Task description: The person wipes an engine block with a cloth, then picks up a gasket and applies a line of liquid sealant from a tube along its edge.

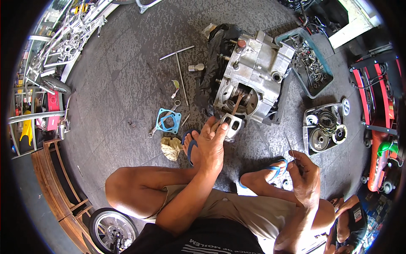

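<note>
My left hand (211, 139) is closed on a silvery piston (233, 121), with the thumb and fingers on its side. The piston sits at the end of a brown connecting rod (239, 103) that comes out of the round opening of a grey metal engine crankcase (259, 70). Apart from the engine, over my right knee, my right hand (305, 177) pinches a thin, dark, pointed tool (290, 144). Its tip points up and away; most of its handle is hidden in the fingers, so its exact kind cannot be told.
Left of the engine lie blue gaskets (161, 124), a combination wrench (176, 103), a T-handle wrench (182, 78) and crumpled brown paper (170, 149). At right stand a bin (329, 84) of bolts and a tray (306, 139) of gears. Another person (347, 216) is at lower right.
</note>
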The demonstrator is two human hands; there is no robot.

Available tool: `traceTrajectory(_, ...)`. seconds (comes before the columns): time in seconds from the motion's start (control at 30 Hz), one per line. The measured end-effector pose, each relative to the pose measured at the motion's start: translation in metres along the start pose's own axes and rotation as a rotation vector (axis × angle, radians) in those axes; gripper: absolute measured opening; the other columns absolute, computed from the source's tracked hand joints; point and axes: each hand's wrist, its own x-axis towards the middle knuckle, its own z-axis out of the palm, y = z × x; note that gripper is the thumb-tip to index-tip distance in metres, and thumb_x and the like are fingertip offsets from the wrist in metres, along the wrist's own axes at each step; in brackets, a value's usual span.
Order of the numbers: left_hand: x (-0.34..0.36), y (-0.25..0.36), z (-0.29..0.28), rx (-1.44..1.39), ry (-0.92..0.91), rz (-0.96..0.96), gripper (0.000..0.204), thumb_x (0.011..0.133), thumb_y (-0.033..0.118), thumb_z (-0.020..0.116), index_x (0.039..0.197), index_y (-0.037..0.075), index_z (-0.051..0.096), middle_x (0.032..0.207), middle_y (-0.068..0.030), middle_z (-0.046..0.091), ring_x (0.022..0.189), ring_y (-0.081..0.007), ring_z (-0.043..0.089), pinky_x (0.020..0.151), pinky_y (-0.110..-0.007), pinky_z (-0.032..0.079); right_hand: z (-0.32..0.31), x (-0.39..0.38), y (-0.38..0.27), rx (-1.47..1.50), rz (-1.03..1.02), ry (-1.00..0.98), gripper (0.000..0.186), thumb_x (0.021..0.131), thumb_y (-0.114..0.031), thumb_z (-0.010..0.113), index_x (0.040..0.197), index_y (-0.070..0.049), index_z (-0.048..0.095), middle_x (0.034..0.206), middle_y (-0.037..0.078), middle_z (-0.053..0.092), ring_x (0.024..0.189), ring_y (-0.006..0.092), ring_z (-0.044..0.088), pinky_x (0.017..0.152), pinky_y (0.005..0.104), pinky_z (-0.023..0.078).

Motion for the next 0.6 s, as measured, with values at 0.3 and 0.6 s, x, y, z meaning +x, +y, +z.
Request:
traceTrajectory(0.3, -0.015, 0.042, -0.007, -0.012, 0.316, 0.212, 0.039, 0.099, 0.033, 0.054, 0.114, -0.002, 0.059, 0.095, -0.0139, 0.068, 0.083, -0.0174, 0.066, 0.077, -0.031, 0.053, 0.012, 0.003, 0.015, -0.084, 0.017, -0.036, 0.028, 0.089, -0.011, 0.061, 0.111, 0.005, 0.062, 0.078, 0.013, 0.068, 0.066, 0.0125, 0.060, 0.061, 0.0295, 0.048)
traceTrajectory(0.6, -0.088, 0.235, -0.046, 0.381, 0.240, 1.066, 0.037, 0.103, 0.026, 0.039, 0.119, -0.006, 0.050, 0.086, -0.0083, 0.054, 0.084, -0.0155, 0.050, 0.083, -0.030, 0.039, 0.101, 0.007, 0.123, -0.085, 0.087, -0.456, 0.028, 0.084, -0.019, 0.060, 0.102, 0.001, 0.066, 0.080, 0.020, 0.068, 0.069, 0.0275, 0.065, 0.065, 0.0367, 0.048)
